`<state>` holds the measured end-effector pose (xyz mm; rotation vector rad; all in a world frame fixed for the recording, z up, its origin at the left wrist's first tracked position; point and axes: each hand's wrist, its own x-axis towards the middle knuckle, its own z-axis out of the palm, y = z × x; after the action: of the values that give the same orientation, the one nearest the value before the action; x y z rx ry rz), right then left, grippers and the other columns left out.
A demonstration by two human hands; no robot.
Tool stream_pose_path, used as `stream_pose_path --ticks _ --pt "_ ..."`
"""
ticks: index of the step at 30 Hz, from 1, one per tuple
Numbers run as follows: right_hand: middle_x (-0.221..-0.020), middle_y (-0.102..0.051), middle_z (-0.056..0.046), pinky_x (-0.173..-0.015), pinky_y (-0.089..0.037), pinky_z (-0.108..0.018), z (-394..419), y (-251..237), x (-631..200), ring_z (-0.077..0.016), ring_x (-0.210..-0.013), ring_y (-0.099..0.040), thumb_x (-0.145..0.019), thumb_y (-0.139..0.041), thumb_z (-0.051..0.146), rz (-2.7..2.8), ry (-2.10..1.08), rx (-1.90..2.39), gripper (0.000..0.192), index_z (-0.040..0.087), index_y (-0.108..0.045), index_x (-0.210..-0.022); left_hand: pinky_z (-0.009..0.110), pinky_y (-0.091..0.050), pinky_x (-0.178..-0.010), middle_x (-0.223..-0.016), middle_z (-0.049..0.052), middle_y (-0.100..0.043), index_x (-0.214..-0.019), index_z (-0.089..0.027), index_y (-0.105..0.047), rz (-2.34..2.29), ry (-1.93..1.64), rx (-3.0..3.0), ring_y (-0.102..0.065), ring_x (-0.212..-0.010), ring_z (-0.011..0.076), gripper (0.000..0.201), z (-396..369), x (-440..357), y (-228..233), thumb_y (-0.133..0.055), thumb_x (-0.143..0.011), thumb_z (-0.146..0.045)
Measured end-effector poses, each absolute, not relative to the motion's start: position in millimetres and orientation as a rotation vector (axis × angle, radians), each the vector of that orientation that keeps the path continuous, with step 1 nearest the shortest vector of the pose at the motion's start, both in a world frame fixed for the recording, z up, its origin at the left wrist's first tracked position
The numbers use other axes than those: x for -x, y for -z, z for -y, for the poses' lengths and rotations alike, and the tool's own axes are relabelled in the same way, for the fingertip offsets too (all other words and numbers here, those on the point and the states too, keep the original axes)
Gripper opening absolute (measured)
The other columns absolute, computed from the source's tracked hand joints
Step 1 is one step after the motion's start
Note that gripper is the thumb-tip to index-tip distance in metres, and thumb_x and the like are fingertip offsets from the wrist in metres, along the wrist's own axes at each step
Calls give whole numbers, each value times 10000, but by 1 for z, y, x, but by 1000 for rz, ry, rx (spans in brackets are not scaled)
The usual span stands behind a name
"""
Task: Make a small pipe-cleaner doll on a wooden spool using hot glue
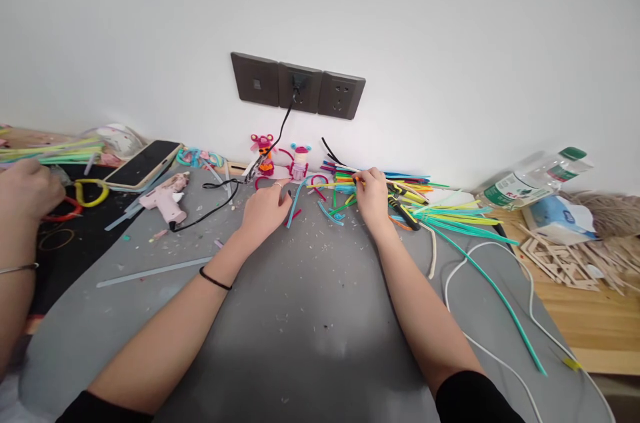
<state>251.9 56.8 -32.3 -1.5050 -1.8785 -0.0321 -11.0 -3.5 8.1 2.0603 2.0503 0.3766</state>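
My left hand (pixel 266 211) rests on the grey mat, thumb apart from the other fingers, beside a bent light-blue pipe cleaner (pixel 297 200). I see nothing held in it. Fingers curled together, my right hand (pixel 372 200) is at the pile of coloured pipe cleaners (pixel 415 193); what lies between its fingertips is too small to make out. Beside that hand lie black-and-yellow pliers (pixel 405 211). Short blue cut pieces (pixel 331 213) are scattered between my hands. Behind them, two small pipe-cleaner figures, one pink and orange (pixel 267 160), one pink and white (pixel 300 162), stand against the wall.
At left are a pink glue gun (pixel 167 200), a phone (pixel 144 164), yellow-handled scissors (pixel 95 192) and another person's hand (pixel 27 188). A white cable (pixel 450 276) loops across the right side. Beyond it are a plastic bottle (pixel 533 180), a tissue pack (pixel 557 218) and wooden pieces (pixel 565 260).
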Motion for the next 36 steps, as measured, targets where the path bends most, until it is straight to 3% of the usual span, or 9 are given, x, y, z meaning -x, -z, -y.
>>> stream_pose_path --ticks 5,12,16,26,36 --pt "-1059 -643 -139 -950 -482 -480 -54 37 -245 -333 -1014 -515 -863 -493 44 1985 28 1551 365 185 -717 -1113 346 -542 -823 -926 74 -778 -1461 -208 -599 -2015 -375 -2069 -746 -942 283 511 4 10 -9 -422 -987 -284" --pt "-995 -599 -136 -931 -475 -492 -52 32 -245 -331 -977 -482 -881 -534 92 2067 49 1538 218 201 -710 -949 336 -541 -826 -916 75 -780 -1440 -208 -617 -2012 -381 -2066 -748 -951 282 498 4 10 -8 -426 -987 -283" --pt "-1066 -642 -150 -941 -457 -474 -50 26 -242 -331 -993 -492 -925 -527 134 2103 77 1534 168 201 -681 -931 337 -542 -809 -914 74 -784 -1422 -219 -635 -2007 -389 -2081 -749 -944 285 494 4 9 -5 -428 -978 -282" --pt "-1200 -685 -166 -1001 -376 -513 -47 26 -236 -364 -1141 -515 -941 -460 96 2214 72 1579 322 206 -653 -1174 349 -559 -854 -952 80 -793 -1406 -217 -647 -2010 -406 -2095 -751 -975 286 486 5 8 -6 -427 -977 -279" --pt "-1099 -643 -152 -946 -394 -483 -48 24 -237 -336 -1038 -517 -910 -486 92 2162 156 1580 258 209 -685 -1026 358 -556 -856 -960 67 -798 -1401 -236 -652 -2004 -428 -2082 -748 -975 289 475 4 8 -4 -435 -979 -268"
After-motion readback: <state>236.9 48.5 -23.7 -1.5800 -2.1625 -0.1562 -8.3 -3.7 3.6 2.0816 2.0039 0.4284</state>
